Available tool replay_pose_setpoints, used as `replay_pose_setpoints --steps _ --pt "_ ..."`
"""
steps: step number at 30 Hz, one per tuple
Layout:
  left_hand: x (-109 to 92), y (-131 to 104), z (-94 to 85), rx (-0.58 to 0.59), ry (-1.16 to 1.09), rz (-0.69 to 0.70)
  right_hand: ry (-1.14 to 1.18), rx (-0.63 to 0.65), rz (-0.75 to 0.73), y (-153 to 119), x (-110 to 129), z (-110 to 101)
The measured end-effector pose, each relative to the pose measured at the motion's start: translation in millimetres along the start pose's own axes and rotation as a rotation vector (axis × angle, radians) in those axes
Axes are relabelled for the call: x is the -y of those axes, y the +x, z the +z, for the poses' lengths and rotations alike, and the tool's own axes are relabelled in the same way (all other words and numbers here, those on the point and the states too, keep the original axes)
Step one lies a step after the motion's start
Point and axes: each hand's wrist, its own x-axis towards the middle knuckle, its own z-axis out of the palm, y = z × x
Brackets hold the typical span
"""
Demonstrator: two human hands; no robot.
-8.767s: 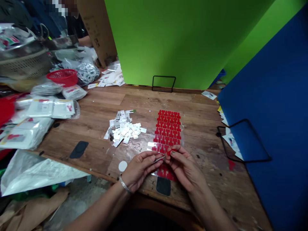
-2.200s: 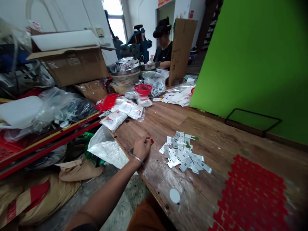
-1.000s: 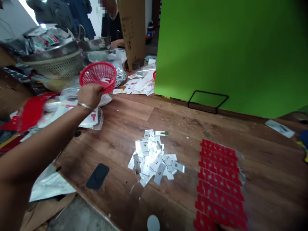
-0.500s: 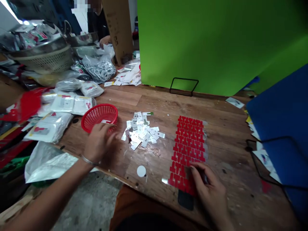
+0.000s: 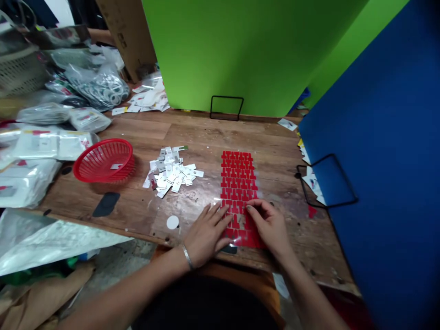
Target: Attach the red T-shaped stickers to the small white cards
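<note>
A clear sheet covered with rows of red T-shaped stickers (image 5: 238, 181) lies on the wooden table, with a small bare gap in its lower rows. My left hand (image 5: 208, 231) rests flat on the sheet's lower left edge, fingers spread. At the lower right part of the sheet, my right hand (image 5: 270, 224) pinches with thumb and forefinger at a red sticker; the fingertips partly cover it. Left of the sheet is a loose pile of small white and silver cards (image 5: 173, 169). Farther left stands a red plastic basket (image 5: 103, 172) holding a white card with a red mark.
A white disc (image 5: 172, 222) and a dark patch (image 5: 106, 204) lie near the table's front edge. Bagged packets (image 5: 41, 144) crowd the left side. Green (image 5: 240, 55) and blue (image 5: 374, 151) panels close off the back and right, with black wire frames (image 5: 227, 109) beside them.
My left hand has moved from the red basket rightward onto the sticker sheet. My right hand stays at the sheet, now pinching slightly higher up. The view has turned to the right.
</note>
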Motion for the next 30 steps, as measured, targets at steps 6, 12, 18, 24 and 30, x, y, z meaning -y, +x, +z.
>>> replay_pose_setpoints --steps 6,12,18,24,30 --pt "25 10 -17.7 -0.001 0.124 -0.117 -0.062 -0.013 -0.069 2 -3 -6" --pt "26 10 -22.3 -0.012 0.022 -0.092 -0.315 0.069 -0.242 3 -2 -4" --pt "9 21 -13.3 -0.031 -0.105 -0.056 -0.453 0.133 -0.317 16 -2 5" --pt "2 30 -13.1 0.015 -0.083 -0.119 -0.624 0.286 -0.292 36 1 9" --pt "2 30 -8.1 -0.017 0.064 -0.051 -0.725 0.316 -0.291 41 9 10"
